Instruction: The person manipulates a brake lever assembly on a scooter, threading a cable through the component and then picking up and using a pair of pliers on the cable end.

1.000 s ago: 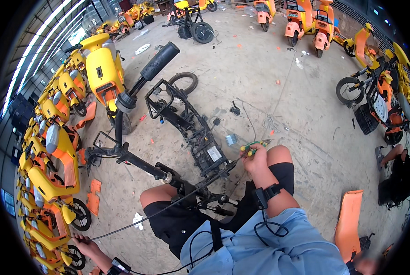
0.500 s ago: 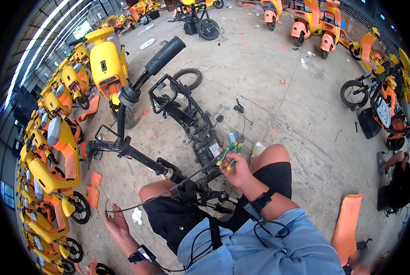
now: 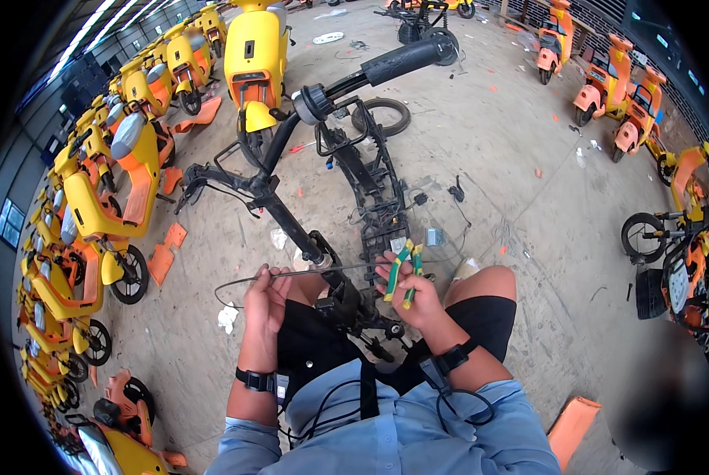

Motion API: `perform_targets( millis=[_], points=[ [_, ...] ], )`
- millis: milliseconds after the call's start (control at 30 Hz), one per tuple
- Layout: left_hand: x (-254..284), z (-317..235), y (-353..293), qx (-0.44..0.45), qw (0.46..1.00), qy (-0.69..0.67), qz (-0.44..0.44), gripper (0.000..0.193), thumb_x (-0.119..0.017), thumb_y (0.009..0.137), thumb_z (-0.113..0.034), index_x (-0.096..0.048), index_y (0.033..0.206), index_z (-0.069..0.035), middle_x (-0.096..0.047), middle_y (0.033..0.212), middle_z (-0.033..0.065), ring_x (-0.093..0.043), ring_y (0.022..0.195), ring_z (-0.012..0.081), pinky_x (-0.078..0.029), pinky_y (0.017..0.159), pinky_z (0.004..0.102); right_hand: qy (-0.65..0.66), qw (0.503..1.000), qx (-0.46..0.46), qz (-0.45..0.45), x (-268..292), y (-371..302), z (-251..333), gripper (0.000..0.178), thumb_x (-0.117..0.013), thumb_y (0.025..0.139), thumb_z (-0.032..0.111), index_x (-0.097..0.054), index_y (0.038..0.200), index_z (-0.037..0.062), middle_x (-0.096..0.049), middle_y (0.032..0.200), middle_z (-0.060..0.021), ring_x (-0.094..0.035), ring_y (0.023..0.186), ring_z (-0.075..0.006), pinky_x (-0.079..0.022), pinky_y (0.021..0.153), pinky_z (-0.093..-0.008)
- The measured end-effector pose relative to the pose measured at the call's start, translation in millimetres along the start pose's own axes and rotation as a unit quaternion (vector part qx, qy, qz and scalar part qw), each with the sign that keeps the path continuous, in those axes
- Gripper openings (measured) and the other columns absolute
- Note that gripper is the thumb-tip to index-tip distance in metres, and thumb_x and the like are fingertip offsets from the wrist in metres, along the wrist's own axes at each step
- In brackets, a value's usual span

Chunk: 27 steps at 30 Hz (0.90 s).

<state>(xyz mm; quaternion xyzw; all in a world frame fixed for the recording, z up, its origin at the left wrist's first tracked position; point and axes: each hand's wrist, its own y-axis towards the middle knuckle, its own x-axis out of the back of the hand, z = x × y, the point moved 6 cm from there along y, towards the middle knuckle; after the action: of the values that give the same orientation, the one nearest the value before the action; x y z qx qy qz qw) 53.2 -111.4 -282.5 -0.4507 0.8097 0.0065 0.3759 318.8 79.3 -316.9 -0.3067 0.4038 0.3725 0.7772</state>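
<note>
A thin black cable runs between my two hands above my knees, its loose end looping out on the left. My left hand pinches it between thumb and fingers. In my right hand is a pair of pliers with green and yellow handles; the cable reaches that hand too, though its exact grip on it is hidden. Between my legs rises a black scooter fork and stem with handlebars, leaning to the left. Just beyond lies a stripped black scooter frame on the floor.
Rows of yellow and orange scooters line the left side, and more scooters stand at the far right. A loose tyre, orange panels, a small grey box and scraps lie on the concrete. A blurred dark shape is at right.
My left hand has moved inward and up, from an open palm under the cable to a pinch on it. The cable now runs more level. The whole view has turned somewhat left.
</note>
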Motion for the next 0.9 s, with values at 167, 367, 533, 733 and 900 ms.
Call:
perform_targets(
  millis=[167, 367, 533, 733, 900],
  points=[
    [48, -71, 19, -0.069, 0.998, 0.000, -0.002, 0.023, -0.053, 0.108, -0.018, -0.057, 0.125, -0.002, -0.067, 0.101, 0.0043, -0.069, 0.101, 0.0199, -0.060, 0.083, 0.0289, 0.121, 0.980, 0.033, -0.155, 22, 1, 24, 0.056, -0.056, 0.083, 0.014, -0.055, 0.139, 0.0170, -0.058, 0.132, -0.0175, -0.055, 0.130, -0.0350, -0.043, 0.109, -0.0579],
    [86, -126, 24, -0.065, 0.997, 0.039, -0.028, 0.022, -0.056, 0.108, -0.022, -0.058, 0.120, -0.003, -0.068, 0.096, 0.0009, -0.068, 0.090, 0.0123, -0.051, 0.060, 0.0201, 0.180, 0.962, 0.046, -0.201, 48, 5, 40, 0.050, -0.056, 0.085, 0.015, -0.057, 0.135, 0.0214, -0.061, 0.126, -0.0181, -0.058, 0.125, -0.0379, -0.043, 0.107, -0.0582],
    [149, -168, 51, -0.133, 0.988, 0.010, -0.078, 0.018, -0.053, 0.109, -0.020, -0.058, 0.115, -0.003, -0.069, 0.100, 0.0034, -0.066, 0.084, 0.0107, -0.049, 0.058, 0.0204, 0.162, 0.966, 0.076, -0.185, 47, -2, 51, 0.048, -0.057, 0.084, 0.015, -0.060, 0.132, 0.0213, -0.063, 0.122, -0.0127, -0.062, 0.117, -0.0326, -0.044, 0.103, -0.0531],
    [186, -190, 62, -0.200, 0.954, -0.039, -0.220, 0.041, -0.044, 0.112, -0.023, -0.046, 0.136, 0.011, -0.064, 0.124, 0.0156, -0.067, 0.104, 0.0222, -0.057, 0.090, 0.0310, 0.126, 0.942, 0.133, -0.281, 71, -9, 72, 0.038, -0.058, 0.085, 0.015, -0.062, 0.122, 0.0182, -0.067, 0.113, -0.0035, -0.061, 0.107, -0.0195, -0.041, 0.101, -0.0443],
    [159, -124, 64, -0.106, 0.983, -0.098, -0.116, 0.059, -0.050, 0.108, -0.024, -0.021, 0.149, 0.007, -0.054, 0.139, 0.0282, -0.061, 0.124, 0.0345, -0.053, 0.105, 0.0420, 0.034, 0.965, 0.097, -0.242, 75, -2, 49, 0.036, -0.058, 0.087, 0.015, -0.062, 0.123, 0.0175, -0.066, 0.117, -0.0012, -0.062, 0.103, -0.0187, -0.046, 0.093, -0.0401]
  ],
)
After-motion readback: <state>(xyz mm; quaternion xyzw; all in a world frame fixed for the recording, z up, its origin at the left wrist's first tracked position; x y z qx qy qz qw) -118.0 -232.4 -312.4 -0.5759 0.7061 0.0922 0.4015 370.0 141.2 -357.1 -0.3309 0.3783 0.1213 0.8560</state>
